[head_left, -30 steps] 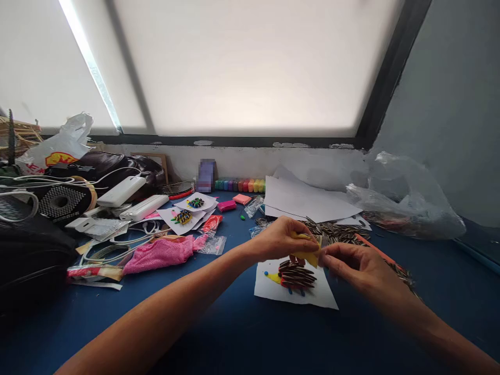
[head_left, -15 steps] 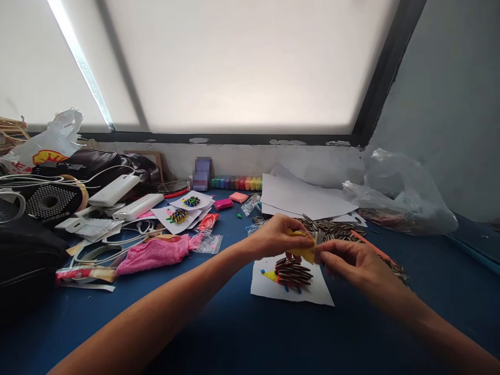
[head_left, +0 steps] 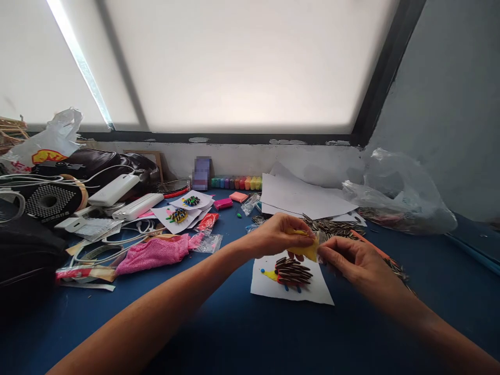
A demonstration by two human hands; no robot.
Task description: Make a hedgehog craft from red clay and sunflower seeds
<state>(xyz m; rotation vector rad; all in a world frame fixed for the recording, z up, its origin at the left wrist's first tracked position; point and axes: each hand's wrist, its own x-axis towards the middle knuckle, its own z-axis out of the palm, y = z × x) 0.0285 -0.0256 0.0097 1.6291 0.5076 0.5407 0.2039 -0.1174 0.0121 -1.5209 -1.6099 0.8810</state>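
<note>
A yellow modelling clay packet (head_left: 307,252) in clear wrapping is held above the paper. My left hand (head_left: 283,234) grips it from the left, thumb on top and fingers beneath. My right hand (head_left: 351,258) pinches the clear edge of the same packet at its right end. Just below lies a white paper sheet (head_left: 269,294). On the sheet is a hedgehog figure (head_left: 292,272) with a yellow clay snout, a blue nose, blue feet and a back of striped sunflower seeds.
Loose sunflower seeds (head_left: 332,227) are heaped behind my hands. White paper sheets (head_left: 304,192) and a clear plastic bag (head_left: 410,203) lie farther back. At left are a pink cloth (head_left: 156,255), power banks (head_left: 138,207) and finished seed figures (head_left: 178,216). Coloured clay blocks (head_left: 236,183) line the wall.
My right hand has shifted very slightly, and more of the packet's clear edge shows between the hands. Both hands keep hold of it; the hedgehog sheet stays in place.
</note>
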